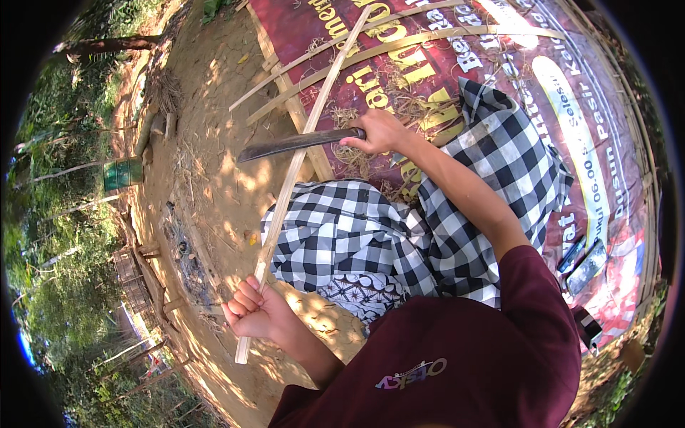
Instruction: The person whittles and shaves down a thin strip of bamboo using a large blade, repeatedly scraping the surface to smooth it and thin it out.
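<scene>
While a dark maroon shirt (457,364) fills the lower edge, the left hand (258,312) is clenched around the near end of a long pale wooden strip (285,196), whose tip juts out below the fist. The strip slants up and away past the knees to the upper edge. A black-and-white checked cloth (335,225) drapes the bent legs, with a patterned cloth (362,288) showing beneath it. Above the legs, the right hand (378,133) grips the handle of a machete (292,145), its dark blade crossing the strip; whether they touch, I cannot tell. Curled shavings (349,158) lie near that hand on a dark red banner (289,32), bordered by a wooden beam (296,107). Farther up, two thinner strips (399,51) lie across the banner and overhang the beam. Beyond spreads bare earth (207,135), then a green panel (123,174) and sunlit foliage (64,271)
</scene>
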The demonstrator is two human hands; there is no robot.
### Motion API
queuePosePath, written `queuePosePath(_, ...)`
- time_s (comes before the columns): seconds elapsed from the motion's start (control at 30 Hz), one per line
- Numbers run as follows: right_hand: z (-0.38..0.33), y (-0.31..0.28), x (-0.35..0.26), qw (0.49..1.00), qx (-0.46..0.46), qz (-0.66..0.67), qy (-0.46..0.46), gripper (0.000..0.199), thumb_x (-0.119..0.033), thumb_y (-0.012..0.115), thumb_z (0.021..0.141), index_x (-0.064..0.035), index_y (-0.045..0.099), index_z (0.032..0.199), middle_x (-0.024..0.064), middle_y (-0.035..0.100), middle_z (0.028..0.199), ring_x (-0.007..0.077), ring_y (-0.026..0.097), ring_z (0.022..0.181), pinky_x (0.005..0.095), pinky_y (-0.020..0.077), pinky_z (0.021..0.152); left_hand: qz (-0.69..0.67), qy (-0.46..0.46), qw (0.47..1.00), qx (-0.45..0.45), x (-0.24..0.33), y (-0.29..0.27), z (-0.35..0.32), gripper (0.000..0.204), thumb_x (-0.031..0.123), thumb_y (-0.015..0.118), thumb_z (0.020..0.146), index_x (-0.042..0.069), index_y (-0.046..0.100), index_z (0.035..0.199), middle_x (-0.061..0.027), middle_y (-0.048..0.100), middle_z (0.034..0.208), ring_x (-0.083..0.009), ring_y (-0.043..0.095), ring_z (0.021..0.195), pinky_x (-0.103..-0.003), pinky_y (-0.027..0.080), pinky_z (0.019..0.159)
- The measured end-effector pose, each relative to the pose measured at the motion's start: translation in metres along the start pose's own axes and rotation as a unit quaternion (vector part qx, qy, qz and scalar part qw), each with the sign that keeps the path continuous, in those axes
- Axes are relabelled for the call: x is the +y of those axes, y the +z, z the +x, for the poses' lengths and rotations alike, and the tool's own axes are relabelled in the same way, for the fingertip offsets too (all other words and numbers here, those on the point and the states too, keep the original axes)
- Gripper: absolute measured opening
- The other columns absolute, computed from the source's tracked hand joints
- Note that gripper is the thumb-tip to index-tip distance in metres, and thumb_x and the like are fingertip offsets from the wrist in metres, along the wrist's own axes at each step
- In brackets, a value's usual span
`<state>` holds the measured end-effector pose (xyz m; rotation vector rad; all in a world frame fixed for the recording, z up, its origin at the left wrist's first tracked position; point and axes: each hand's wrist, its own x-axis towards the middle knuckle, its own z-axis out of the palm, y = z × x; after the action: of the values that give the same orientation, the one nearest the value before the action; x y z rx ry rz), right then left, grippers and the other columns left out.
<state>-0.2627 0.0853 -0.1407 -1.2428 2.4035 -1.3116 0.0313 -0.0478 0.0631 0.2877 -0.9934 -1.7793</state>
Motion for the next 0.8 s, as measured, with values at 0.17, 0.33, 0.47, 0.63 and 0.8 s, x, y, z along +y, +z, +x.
queuePosePath(0.17,-0.008,-0.007,-0.042,0.998,-0.051,-0.007,0.037,0.07,-0.07,0.047,0.083,-0.0038,0.068,0.074,0.02,0.061,0.061,0.0381,0.063,0.062,0.0465,0.0519,0.06,-0.023,0.013,0.995,0.094,0.007,-0.007,0.004,0.046,0.019,0.035,0.095,0.019,0.016,0.053,0.0024,0.011,0.049,-0.013,0.015,0.048,-0.03,0.029,0.06)
queuePosePath(0.33,-0.019,-0.014,-0.055,0.997,-0.002,-0.023,-0.071,0.072,-0.072,0.048,0.081,-0.0027,0.067,0.072,0.0182,0.057,0.053,0.0382,0.061,0.053,0.0472,0.0503,0.055,-0.017,0.003,1.0,0.008,0.001,0.014,-0.011,0.046,0.021,0.034,0.096,0.018,0.016,0.053,0.0026,0.011,0.05,-0.0128,0.015,0.049,-0.03,0.029,0.061)
queuePosePath(0.47,-0.014,-0.006,-0.014,0.99,0.009,0.051,0.135,0.078,-0.07,0.045,0.085,0.0051,0.065,0.074,0.0202,0.054,0.05,0.0378,0.059,0.054,0.0478,0.0499,0.059,0.002,0.0,1.0,0.026,-0.003,0.018,-0.017,0.046,0.021,0.034,0.096,0.018,0.016,0.054,0.0026,0.009,0.05,-0.0128,0.016,0.05,-0.03,0.029,0.061)
queuePosePath(0.63,-0.018,-0.02,-0.047,0.998,-0.023,0.045,0.027,0.074,-0.07,0.047,0.084,0.0011,0.066,0.075,0.0191,0.056,0.052,0.038,0.059,0.054,0.0481,0.0499,0.059,-0.015,0.021,0.999,0.042,-0.004,0.017,-0.008,0.047,0.022,0.032,0.097,0.018,0.018,0.053,0.0026,0.009,0.05,-0.0129,0.016,0.049,-0.03,0.03,0.061)
queuePosePath(0.8,-0.009,-0.016,-0.024,1.0,-0.017,0.012,-0.004,0.072,-0.072,0.046,0.083,-0.0045,0.068,0.074,0.016,0.055,0.051,0.0342,0.058,0.051,0.0459,0.0486,0.054,0.007,0.004,1.0,-0.009,-0.003,0.03,-0.019,0.047,0.023,0.032,0.098,0.019,0.018,0.053,0.0021,0.01,0.049,-0.0129,0.015,0.048,-0.03,0.031,0.062)
